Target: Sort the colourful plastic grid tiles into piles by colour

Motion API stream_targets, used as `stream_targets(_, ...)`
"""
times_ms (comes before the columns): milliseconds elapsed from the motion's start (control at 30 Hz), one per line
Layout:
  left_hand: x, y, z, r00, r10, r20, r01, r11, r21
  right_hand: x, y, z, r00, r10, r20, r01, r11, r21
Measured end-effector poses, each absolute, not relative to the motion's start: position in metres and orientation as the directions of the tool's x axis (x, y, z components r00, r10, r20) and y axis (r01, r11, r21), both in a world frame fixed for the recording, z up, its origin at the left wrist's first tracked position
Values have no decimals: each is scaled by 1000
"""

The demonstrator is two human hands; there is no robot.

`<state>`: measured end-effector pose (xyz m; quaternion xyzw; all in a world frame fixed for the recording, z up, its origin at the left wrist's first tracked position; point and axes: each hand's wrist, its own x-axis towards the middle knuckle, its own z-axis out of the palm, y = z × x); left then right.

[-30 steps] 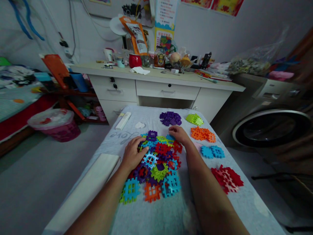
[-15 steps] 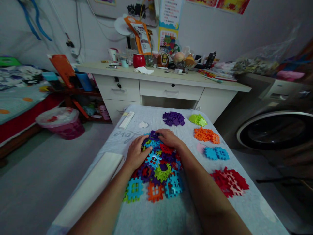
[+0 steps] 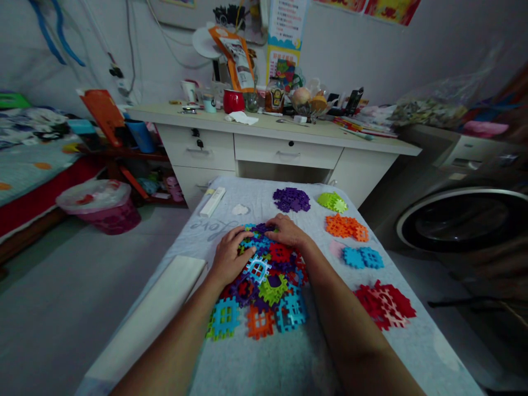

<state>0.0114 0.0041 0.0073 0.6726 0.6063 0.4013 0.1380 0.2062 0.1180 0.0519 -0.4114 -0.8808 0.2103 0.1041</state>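
A mixed pile of notched plastic building tiles in purple, red, blue, green and orange lies on the cloth in front of me. My left hand rests along its left side, open, with the thumb and fingers apart on the tiles. At the pile's far right edge, my right hand lies over some tiles, fingers stretched and slightly bent. Neither hand has a tile lifted. Close to my left thumb is a light blue window-shaped tile. My right palm hides part of the pile.
Sorted tiles lie along the right and far side: a purple group, green tiles, orange tiles, blue tiles and red tiles. A long white box sits at the left edge. Beyond stands a white desk.
The purple tile standing up between my fingertips at the pile's far end now lies down among the others. My right hand's fingers have shifted slightly; my left hand stays nearly in place.
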Motion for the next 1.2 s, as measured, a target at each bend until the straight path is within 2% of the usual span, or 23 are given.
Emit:
stream_targets(267, 12, 4, 10, -32, 913, 406, 688, -275, 672, 209, 119, 53, -711, 704, -7, 569, 569, -594)
stream_targets(467, 13, 4, 11, -38, 918, 395, 700, -257, 666, 209, 121, 54, -732, 681, 33, 531, 600, -599)
stream_targets(600, 13, 4, 12, -36, 918, 394, 701, -258, 664, 211, 121, 54, -700, 711, 60, 541, 584, -606)
stream_targets(767, 14, 4, 12, -41, 918, 395, 702, -255, 665, 219, 129, 50, -520, 839, 161, 672, 518, -529)
stream_targets(933, 13, 5, 10, -43, 915, 400, 705, -256, 661, 237, 148, 43, -318, 903, 289, 733, 428, -529)
stream_targets(1067, 13, 5, 10, -44, 921, 387, 709, -245, 662, 257, 159, 35, -57, 963, 264, 727, 222, -650)
stream_targets(1200, 13, 4, 11, -36, 920, 391, 707, -253, 660, 269, 165, 21, 66, 990, 126, 545, 69, -835)
